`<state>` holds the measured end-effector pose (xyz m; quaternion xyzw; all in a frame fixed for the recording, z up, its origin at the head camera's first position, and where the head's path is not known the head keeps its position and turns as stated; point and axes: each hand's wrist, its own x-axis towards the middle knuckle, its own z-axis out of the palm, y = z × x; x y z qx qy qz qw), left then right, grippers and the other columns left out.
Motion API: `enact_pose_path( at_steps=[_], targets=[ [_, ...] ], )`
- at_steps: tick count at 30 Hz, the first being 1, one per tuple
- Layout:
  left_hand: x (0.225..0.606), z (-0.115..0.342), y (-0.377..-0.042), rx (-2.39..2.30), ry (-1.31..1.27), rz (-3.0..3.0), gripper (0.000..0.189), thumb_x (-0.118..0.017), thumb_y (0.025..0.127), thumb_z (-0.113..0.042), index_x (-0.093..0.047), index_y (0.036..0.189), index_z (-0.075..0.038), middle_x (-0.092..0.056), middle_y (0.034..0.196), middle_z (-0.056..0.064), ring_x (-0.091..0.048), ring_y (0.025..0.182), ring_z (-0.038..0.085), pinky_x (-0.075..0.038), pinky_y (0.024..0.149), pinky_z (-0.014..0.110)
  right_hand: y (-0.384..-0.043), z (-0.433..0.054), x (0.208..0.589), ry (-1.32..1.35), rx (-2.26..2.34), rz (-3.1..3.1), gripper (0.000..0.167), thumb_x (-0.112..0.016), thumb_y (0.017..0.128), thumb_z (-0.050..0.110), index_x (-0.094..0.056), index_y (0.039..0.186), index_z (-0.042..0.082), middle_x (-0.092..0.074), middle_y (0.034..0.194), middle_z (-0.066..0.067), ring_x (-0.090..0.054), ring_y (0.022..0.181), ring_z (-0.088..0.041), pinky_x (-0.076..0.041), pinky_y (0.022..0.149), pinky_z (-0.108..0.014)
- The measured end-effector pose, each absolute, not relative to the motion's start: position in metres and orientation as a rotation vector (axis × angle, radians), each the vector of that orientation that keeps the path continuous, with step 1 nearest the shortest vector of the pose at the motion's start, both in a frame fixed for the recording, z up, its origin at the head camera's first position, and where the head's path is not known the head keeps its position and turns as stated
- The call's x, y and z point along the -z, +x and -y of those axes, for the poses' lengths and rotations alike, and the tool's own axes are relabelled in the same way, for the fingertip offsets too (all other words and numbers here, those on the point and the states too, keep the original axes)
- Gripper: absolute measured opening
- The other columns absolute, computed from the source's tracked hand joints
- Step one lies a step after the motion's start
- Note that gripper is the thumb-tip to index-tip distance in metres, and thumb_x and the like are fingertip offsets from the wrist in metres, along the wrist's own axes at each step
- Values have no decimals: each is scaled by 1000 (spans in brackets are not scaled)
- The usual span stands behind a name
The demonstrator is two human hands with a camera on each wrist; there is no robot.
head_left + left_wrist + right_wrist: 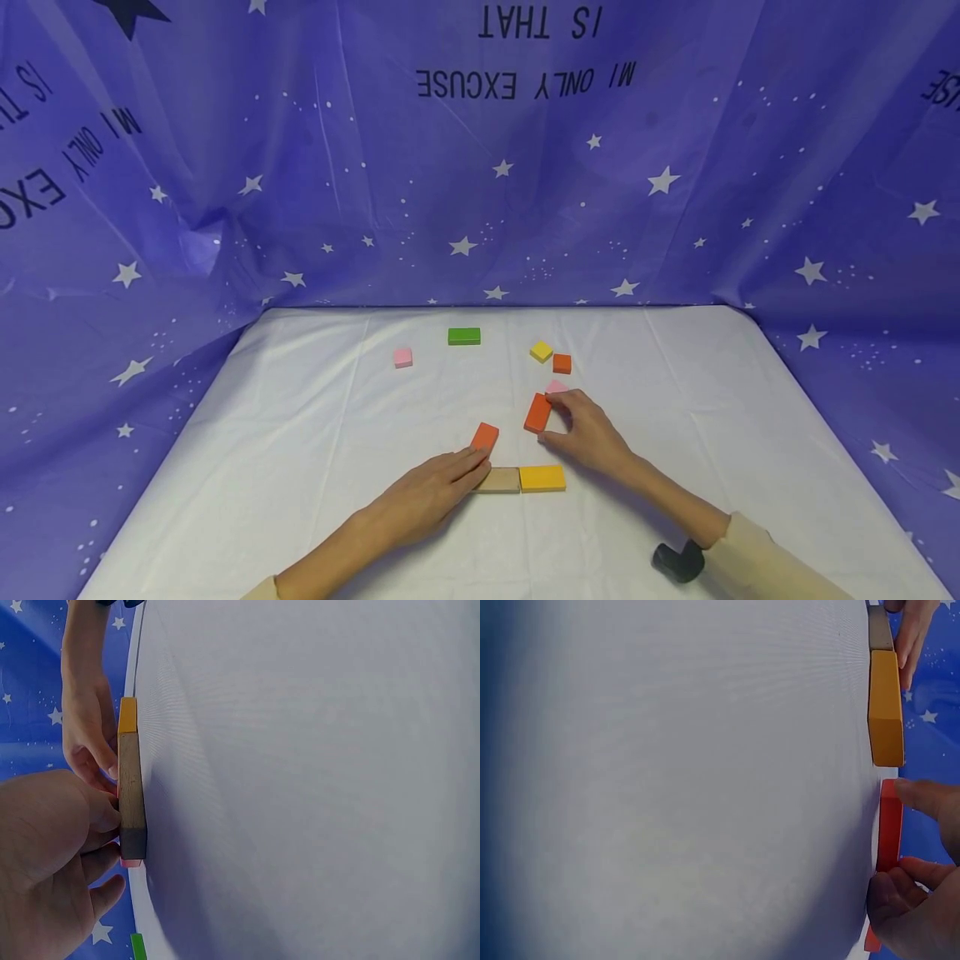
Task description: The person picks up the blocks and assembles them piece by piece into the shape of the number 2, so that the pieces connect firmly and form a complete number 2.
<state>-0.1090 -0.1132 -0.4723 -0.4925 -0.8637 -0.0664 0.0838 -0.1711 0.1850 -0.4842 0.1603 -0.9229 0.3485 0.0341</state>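
My right hand [596, 437] pinches a red rectangular block [537, 413] on the white-covered table. In the right wrist view, the thumb meets one end of this red block [889, 825] and fingers the other. My left hand [420, 500] rests its outstretched fingers on the near part of an orange-red block [485, 437] and over the left end of a tan wooden block [499, 480], hiding both parts. End to end with the tan block lies an amber-yellow block [542, 478]. Just beyond the right fingertips is a pink block [556, 387], partly covered.
Toward the back lie a green block [464, 337], a pink cube [403, 357], a yellow cube [541, 352] and an orange-red cube [562, 363]. A dark object [678, 562] sits by the right sleeve. Purple star-patterned cloth [495, 208] hangs behind and beside the table.
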Motion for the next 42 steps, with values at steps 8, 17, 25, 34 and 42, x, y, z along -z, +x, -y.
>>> enact_pose_path(
  at_steps=[8,17,25,34,42],
  targets=[
    [473,114,-109,206,-1482,2539,49,-66,93,-6,-55,140,1,-50,146,17,-48,134,27,-43,107,39,-172,-182,484,478,-1023,2829,63,-88,75,17,-62,128,-5,-61,116,-14,-56,96,-24,-51,89,-43],
    [473,114,-110,186,-1478,2554,50,-67,93,-6,-54,141,1,-49,147,17,-48,135,27,-43,107,39,-176,-182,483,499,-967,2864,65,-89,74,20,-62,128,-5,-61,117,-13,-56,98,-25,-51,94,-44],
    [472,114,-110,190,-1473,2565,48,-65,95,-7,-54,141,1,-49,147,17,-48,135,27,-43,107,39,-176,-179,479,463,-996,2904,63,-89,73,23,-63,125,-3,-62,117,-13,-58,103,-27,-49,97,-46],
    [473,114,-111,198,-1476,2506,48,-68,92,-6,-56,138,3,-51,144,18,-50,132,27,-45,105,39,-180,-165,472,503,-996,2920,61,-91,72,25,-64,120,-3,-58,98,-7,-53,87,-21,-51,78,-34],
    [473,115,-110,200,-1478,2517,48,-67,93,-6,-56,139,2,-51,145,18,-49,133,26,-44,106,39,-188,-153,471,513,-1015,2941,62,-90,73,26,-65,121,-3,-56,92,-5,-49,84,-17,-46,73,-31]
  ],
)
